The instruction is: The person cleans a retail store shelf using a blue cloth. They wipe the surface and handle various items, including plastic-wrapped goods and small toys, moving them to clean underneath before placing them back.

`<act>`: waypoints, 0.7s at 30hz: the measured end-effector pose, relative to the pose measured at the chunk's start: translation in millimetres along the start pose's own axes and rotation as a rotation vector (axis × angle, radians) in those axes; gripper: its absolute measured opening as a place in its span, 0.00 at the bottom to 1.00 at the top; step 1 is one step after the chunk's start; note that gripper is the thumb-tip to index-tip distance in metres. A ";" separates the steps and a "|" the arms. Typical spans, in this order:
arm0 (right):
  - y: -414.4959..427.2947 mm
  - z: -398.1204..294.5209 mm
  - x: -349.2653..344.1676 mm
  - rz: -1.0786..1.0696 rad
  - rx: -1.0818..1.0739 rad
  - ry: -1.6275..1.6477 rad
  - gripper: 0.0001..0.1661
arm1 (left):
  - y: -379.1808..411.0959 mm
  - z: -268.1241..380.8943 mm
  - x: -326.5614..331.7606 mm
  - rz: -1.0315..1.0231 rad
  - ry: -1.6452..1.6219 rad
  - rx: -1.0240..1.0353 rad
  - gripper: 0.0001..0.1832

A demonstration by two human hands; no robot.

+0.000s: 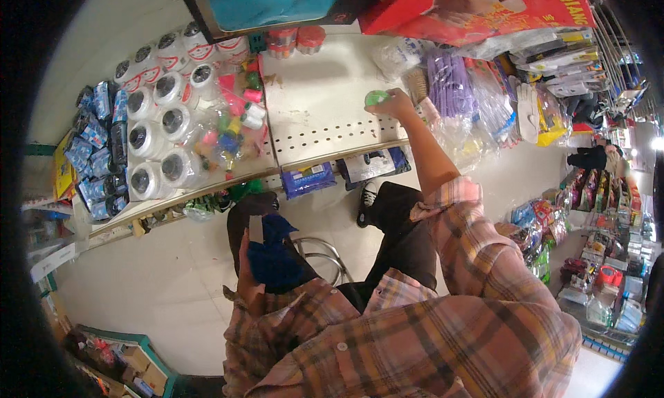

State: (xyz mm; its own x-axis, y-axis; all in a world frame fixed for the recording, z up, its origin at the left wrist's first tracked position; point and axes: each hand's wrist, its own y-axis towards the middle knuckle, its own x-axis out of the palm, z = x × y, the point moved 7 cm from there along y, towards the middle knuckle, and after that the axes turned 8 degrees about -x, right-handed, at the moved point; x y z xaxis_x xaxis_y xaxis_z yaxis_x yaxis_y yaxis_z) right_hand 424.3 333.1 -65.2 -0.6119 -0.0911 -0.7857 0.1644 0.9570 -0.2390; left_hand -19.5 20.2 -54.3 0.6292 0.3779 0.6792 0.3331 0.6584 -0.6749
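My right hand [395, 105] reaches over the white metal shelf [321, 91] with its fingers closed on a small round green item [376, 99]. My left hand [250, 265], low over my lap, holds a dark blue cloth-like item [275, 260] with a pale tag or card [256, 229] on it. To the right of my right hand are a wooden-backed brush [416, 85] and purple strips in clear wrap [450, 84]. Left of the bare shelf part lie bagged spools of coloured thread [228, 133] and large white thread cones [176, 123].
Blue-and-white packets [96, 149] fill the shelf's left end. Red-lidded jars [311, 39] stand at the back. A large red box [477, 14] overhangs the top. Below the shelf edge are blue packs [308, 180]. A metal stool [324, 258] is under me; stocked shelves line the right.
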 end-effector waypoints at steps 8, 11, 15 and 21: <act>1.9 8.9 4.7 -0.262 0.229 0.565 0.25 | -3.1 3.4 22.5 -0.005 -0.065 -0.017 0.31; 6.6 21.5 4.9 -0.252 0.293 0.613 0.11 | -1.8 5.8 29.2 0.016 -0.037 -0.011 0.29; 4.3 22.9 8.3 -0.115 0.347 0.624 0.12 | -10.6 14.2 42.5 0.047 0.063 0.055 0.27; 4.9 29.1 8.7 0.005 0.251 0.545 0.12 | 0.9 4.0 24.0 -0.008 -0.077 -0.045 0.27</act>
State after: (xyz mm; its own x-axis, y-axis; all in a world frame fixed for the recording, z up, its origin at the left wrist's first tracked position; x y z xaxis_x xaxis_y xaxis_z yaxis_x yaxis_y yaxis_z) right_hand 442.3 329.0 -89.8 -0.9084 0.1318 -0.3969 0.3059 0.8565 -0.4157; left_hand -6.9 32.5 -37.4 0.5712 0.4228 0.7036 0.3704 0.6322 -0.6806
